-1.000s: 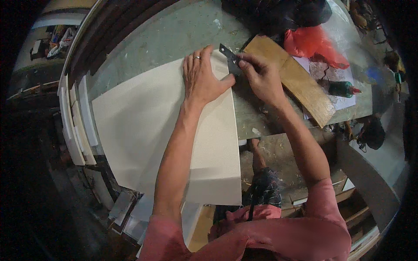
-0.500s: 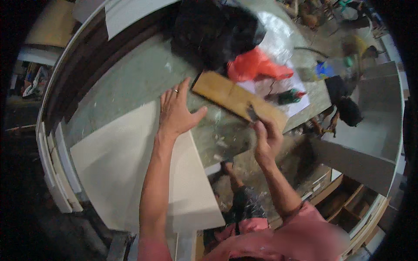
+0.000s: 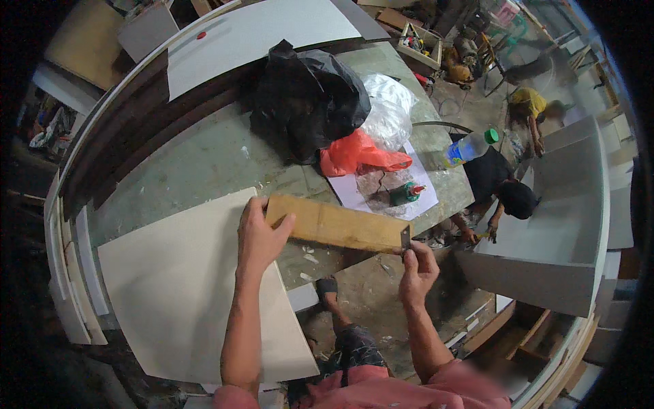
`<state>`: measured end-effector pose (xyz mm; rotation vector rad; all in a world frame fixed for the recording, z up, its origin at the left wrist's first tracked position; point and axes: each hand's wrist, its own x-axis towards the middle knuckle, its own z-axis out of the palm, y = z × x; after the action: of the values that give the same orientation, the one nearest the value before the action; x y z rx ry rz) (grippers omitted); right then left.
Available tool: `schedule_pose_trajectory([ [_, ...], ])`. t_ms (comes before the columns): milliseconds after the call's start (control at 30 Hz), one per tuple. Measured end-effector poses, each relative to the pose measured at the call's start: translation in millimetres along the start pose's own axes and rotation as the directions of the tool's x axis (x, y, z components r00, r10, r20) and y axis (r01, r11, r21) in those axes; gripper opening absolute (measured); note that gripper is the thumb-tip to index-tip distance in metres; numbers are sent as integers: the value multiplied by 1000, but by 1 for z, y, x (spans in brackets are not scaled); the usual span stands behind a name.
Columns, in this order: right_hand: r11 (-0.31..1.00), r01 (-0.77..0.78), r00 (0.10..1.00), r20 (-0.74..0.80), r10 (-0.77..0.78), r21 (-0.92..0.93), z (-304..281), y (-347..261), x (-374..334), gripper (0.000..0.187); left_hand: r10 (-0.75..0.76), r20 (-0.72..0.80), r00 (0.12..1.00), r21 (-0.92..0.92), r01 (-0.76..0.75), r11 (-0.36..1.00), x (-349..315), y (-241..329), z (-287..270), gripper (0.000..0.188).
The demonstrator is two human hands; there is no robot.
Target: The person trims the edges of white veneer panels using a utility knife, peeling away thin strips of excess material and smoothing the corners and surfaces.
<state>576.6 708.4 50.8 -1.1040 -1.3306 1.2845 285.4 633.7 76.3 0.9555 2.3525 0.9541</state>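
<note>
A yellowish-brown wooden board [image 3: 334, 221] lies slantwise in front of me above the worktable's near edge. My left hand [image 3: 262, 235] grips its left end, thumb on the near face and fingers behind. At the other end, my right hand [image 3: 417, 269] pinches a small dark metal plate [image 3: 406, 238] with a hole in it, held upright against the board's end. Its lower part is hidden by my fingers. A large cream panel [image 3: 184, 293] lies under my left forearm.
On the worktable [image 3: 184, 163] are a black plastic bag [image 3: 306, 102], a red bag [image 3: 361, 153], clear plastic [image 3: 388, 109], a small green bottle [image 3: 407, 193] and a water bottle [image 3: 470, 148]. A person in a black cap [image 3: 518, 200] crouches by a white cabinet [image 3: 545, 266]; another person in yellow [image 3: 528, 102] is beyond.
My left hand has gone from lying spread over the panel to gripping the board's left end. The board has come nearer, and the metal plate has shifted from its near edge to its right end.
</note>
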Motion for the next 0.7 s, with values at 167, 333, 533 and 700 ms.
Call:
schedule_pose_trajectory([
  [167,984,174,961,227,-160,-42,15,-72,39,13,-159,150,976,-663,219,716,-41,-30,-11,45],
  [333,867,460,797,519,-309,-190,63,-68,190,17,-374,69,925,-789,280,546,-34,-14,55,45],
  [533,858,477,749,598,-285,-190,121,-75,200,20,-339,-243,909,-711,71,700,-5,-4,105,47],
  [700,989,141,681,729,-66,-42,182,-31,118,20,-103,-246,964,-238,43,970,-20,-13,85,48],
])
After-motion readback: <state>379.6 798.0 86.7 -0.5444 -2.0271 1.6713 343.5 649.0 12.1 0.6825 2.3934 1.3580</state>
